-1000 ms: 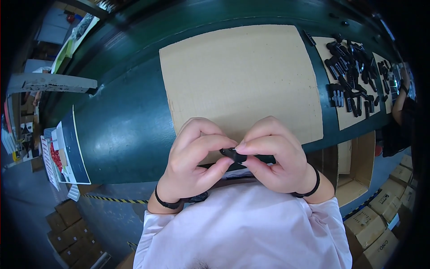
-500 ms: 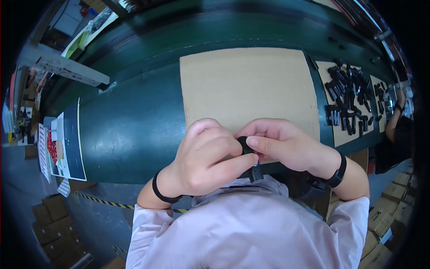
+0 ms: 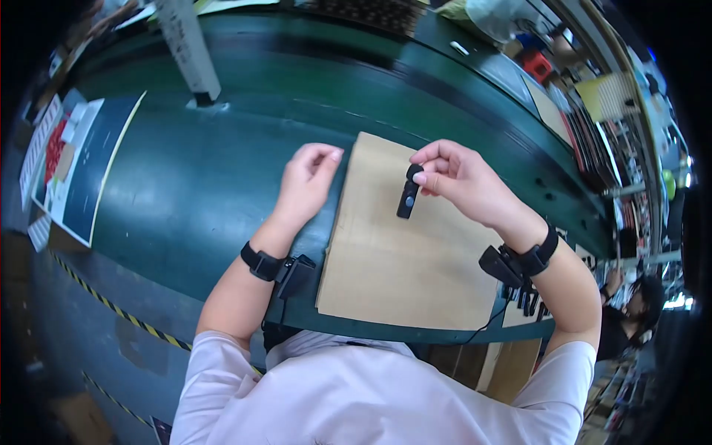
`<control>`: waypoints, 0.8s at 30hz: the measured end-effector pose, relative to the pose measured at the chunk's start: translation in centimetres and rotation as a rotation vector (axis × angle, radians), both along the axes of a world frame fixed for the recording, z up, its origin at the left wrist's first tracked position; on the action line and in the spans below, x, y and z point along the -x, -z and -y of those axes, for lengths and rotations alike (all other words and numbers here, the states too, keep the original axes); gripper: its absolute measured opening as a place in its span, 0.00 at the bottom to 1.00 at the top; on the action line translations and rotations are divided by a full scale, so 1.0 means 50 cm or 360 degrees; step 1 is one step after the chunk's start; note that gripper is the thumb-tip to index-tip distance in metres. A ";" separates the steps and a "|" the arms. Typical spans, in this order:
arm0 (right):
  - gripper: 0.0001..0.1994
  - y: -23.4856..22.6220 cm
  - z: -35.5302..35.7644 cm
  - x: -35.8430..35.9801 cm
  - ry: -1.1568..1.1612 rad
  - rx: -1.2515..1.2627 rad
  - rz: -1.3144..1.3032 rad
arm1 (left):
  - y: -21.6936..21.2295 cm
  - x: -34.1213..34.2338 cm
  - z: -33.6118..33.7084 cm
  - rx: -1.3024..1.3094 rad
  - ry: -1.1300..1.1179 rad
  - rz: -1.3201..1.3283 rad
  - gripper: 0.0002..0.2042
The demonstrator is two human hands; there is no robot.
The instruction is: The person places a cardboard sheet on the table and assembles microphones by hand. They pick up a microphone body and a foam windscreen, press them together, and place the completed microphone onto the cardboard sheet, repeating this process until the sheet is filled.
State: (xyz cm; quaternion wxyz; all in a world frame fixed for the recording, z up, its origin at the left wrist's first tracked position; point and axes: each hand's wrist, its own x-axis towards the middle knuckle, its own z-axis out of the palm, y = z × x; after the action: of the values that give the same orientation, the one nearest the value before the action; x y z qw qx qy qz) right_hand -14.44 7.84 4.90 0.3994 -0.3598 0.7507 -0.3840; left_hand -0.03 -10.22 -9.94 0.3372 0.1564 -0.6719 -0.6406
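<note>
Above the brown cardboard sheet (image 3: 400, 274), my right hand (image 3: 463, 178) pinches a small black stick-shaped part (image 3: 407, 202) by its rounded upper end. The part hangs tilted, with a round shiny spot near its lower end. I cannot make out its exact kind. My left hand (image 3: 308, 178) is beside the sheet's left edge, apart from the part. Its fingers are curled in against the thumb, and no object shows in them; the palm is hidden.
Black parts (image 3: 528, 300) lie on another cardboard piece by my right forearm, partly covered by it. A metal post (image 3: 189, 55) stands on the green table (image 3: 178, 178) at the far left. A board (image 3: 104, 170) and red items (image 3: 55, 148) are farther left. A person (image 3: 630, 315) is at the right.
My hands have separated. The right has carried the black part forward over the cardboard; the left has let go and moved forward and left. The view has turned to the right.
</note>
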 end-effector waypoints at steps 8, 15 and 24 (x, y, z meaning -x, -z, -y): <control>0.10 0.082 0.130 0.065 -0.0082 -0.0145 -0.0256 | 0.052 0.022 -0.044 -0.0221 0.0384 0.0122 0.29; 0.10 0.134 0.147 0.105 0.0020 -0.0199 -0.0380 | 0.026 0.010 -0.062 -0.0071 0.0577 0.0201 0.32; 0.11 0.153 0.163 0.105 0.0057 -0.0170 -0.0445 | 0.008 -0.003 -0.053 0.0315 0.0480 0.0206 0.32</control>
State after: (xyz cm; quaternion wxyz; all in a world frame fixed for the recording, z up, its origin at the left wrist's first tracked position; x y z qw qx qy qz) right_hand -19.69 -0.34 -2.75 0.3028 -0.3746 0.8246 -0.2967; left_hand 0.14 -7.57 -10.35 0.2072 0.0609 -0.7677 -0.6034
